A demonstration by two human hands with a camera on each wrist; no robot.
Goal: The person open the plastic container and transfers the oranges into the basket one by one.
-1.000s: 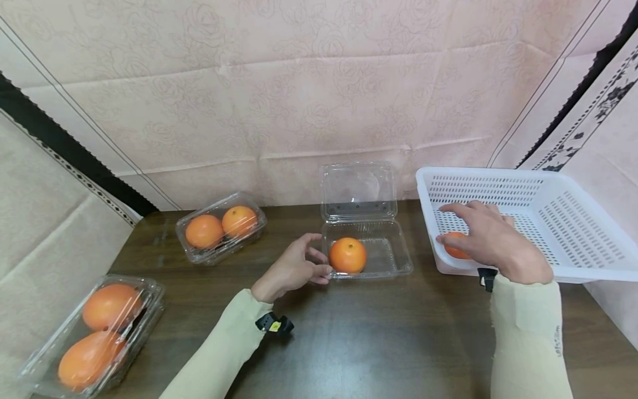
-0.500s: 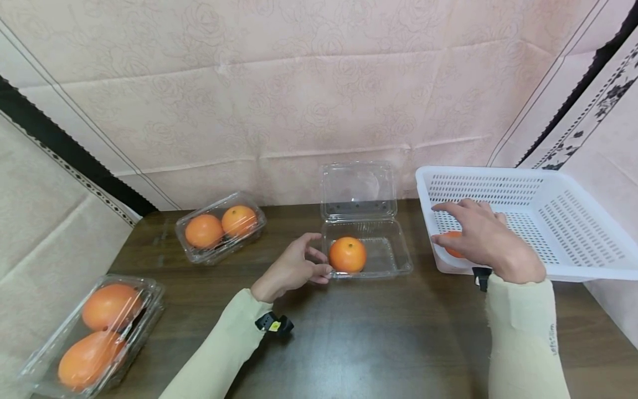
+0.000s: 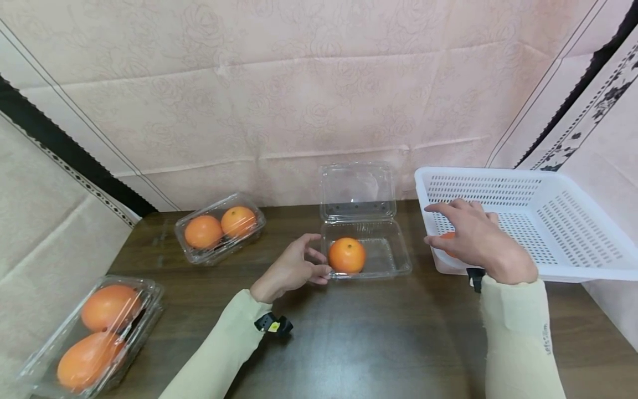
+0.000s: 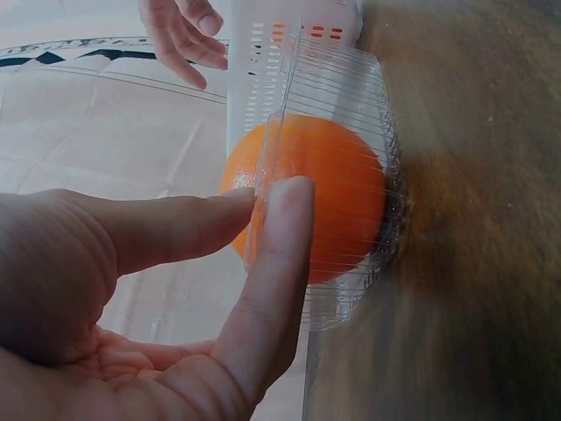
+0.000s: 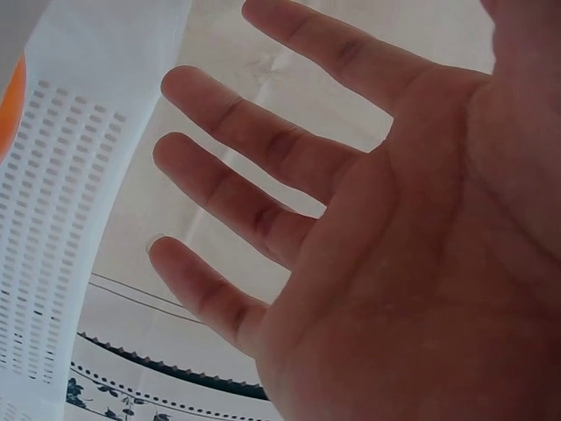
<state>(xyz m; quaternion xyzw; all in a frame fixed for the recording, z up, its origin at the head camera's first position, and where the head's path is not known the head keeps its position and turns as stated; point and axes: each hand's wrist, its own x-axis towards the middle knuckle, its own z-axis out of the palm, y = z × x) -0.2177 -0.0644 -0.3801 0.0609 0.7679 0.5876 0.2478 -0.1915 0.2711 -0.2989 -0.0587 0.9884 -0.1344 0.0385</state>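
Observation:
My left hand (image 3: 294, 263) pinches the left rim of a clear plastic clamshell container (image 3: 386, 252) between thumb and forefinger, as the left wrist view shows. Its lid (image 3: 358, 191) stands raised at the back. One orange (image 3: 347, 255) sits in the left half of the container. Over the left end of a white perforated basket (image 3: 528, 172) hovers my right hand (image 3: 476, 235), fingers spread and holding nothing. Another orange (image 3: 447, 235) lies in the basket, partly hidden beneath that hand. In the right wrist view the right palm (image 5: 386, 228) is bare.
Two closed clear containers, each with two oranges, rest on the left of the dark wooden table (image 3: 349, 343): one container (image 3: 221, 227) farther back, another (image 3: 94, 338) at the front left. A pale patterned cloth (image 3: 299, 111) hangs behind the table.
My right hand has drifted left above the basket, covering more of the orange there. The left hand and the container it pinches have stayed in place.

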